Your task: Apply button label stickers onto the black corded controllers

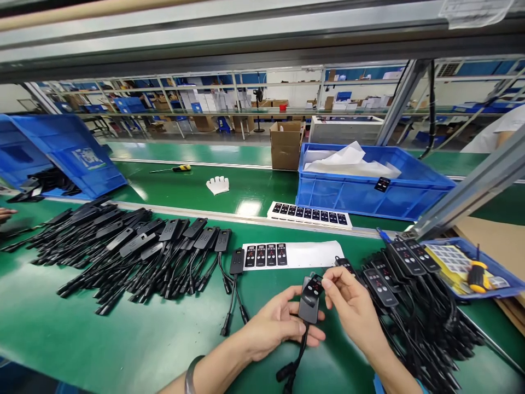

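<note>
My left hand is closed around a black control box with cables hanging from its lower end. Between the thumb and fingers of my right hand is the edge of a black label with white and red marks, tilted over the box's face. Just beyond lies a white label sheet with several black labels at its left end. One unlabelled box rests left of the sheet. To the right is a pile of boxes bearing labels.
Many black cabled boxes cover the left of the green bench. Behind stand a blue crate, a label stack, a white glove and a screwdriver. A blue tray sits right. Another person's hand shows far left.
</note>
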The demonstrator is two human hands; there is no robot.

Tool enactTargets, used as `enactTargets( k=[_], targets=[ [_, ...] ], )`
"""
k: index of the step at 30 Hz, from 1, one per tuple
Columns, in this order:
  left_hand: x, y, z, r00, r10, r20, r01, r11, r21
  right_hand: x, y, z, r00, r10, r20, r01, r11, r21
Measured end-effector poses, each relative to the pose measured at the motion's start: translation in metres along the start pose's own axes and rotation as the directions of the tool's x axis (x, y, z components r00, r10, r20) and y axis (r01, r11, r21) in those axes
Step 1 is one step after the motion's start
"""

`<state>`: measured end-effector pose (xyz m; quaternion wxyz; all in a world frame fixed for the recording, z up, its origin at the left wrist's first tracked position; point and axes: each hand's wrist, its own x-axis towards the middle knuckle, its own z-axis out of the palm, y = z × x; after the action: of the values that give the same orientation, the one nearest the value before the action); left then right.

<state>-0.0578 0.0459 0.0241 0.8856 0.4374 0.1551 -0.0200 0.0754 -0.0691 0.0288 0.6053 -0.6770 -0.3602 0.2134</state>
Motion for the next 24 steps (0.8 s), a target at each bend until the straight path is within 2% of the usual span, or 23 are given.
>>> enactTargets(
  k=[3, 6, 8, 10, 12, 14, 17, 19, 22, 24],
  targets=[
    [0.002, -0.003, -0.001, 0.999, 0.01, -0.042, -0.01, 1.0, -0.006, -0.002, 0.002, 0.001, 0.997, -0.073, -0.005, 0.072, 0.995, -0.067],
    [0.004, -0.007, -0.001, 0.988, 0.083, -0.132, -0.071, 0.993, 0.096, -0.005, 0.003, 0.002, 0.973, -0.223, -0.057, 0.209, 0.961, -0.183],
    [0.005, -0.008, 0.001, 0.978, 0.114, -0.173, -0.091, 0.986, 0.137, -0.007, 0.003, 0.002, 0.922, -0.376, -0.095, 0.34, 0.901, -0.268],
    [0.004, -0.006, 0.003, 0.971, 0.127, -0.2, -0.099, 0.984, 0.147, -0.008, 0.004, 0.001, 0.849, -0.518, -0.107, 0.465, 0.827, -0.316],
    [0.003, -0.004, 0.004, 0.976, 0.112, -0.188, -0.087, 0.987, 0.137, -0.009, 0.005, 0.001, 0.803, -0.587, -0.108, 0.533, 0.786, -0.313],
    [0.002, -0.002, 0.002, 0.99, 0.073, -0.119, -0.062, 0.994, 0.087, -0.007, 0.006, 0.0, 0.825, -0.552, -0.119, 0.51, 0.819, -0.262],
    [0.003, 0.0, -0.003, 0.998, 0.022, 0.051, -0.017, 0.995, -0.095, -0.005, 0.002, 0.0, 0.916, -0.37, -0.153, 0.354, 0.927, -0.124],
    [0.005, -0.001, -0.006, 0.993, -0.01, 0.117, 0.033, 0.979, -0.202, -0.005, -0.001, 0.002, 0.953, -0.268, -0.14, 0.266, 0.963, -0.03],
    [0.008, -0.005, -0.004, 0.994, -0.074, 0.079, 0.092, 0.962, -0.259, -0.008, -0.002, 0.008, 0.968, -0.221, -0.12, 0.225, 0.974, 0.028],
    [0.009, -0.008, 0.002, 0.996, -0.084, 0.031, 0.089, 0.951, -0.297, -0.012, 0.001, 0.014, 0.953, -0.253, -0.167, 0.258, 0.966, 0.006]
  ],
)
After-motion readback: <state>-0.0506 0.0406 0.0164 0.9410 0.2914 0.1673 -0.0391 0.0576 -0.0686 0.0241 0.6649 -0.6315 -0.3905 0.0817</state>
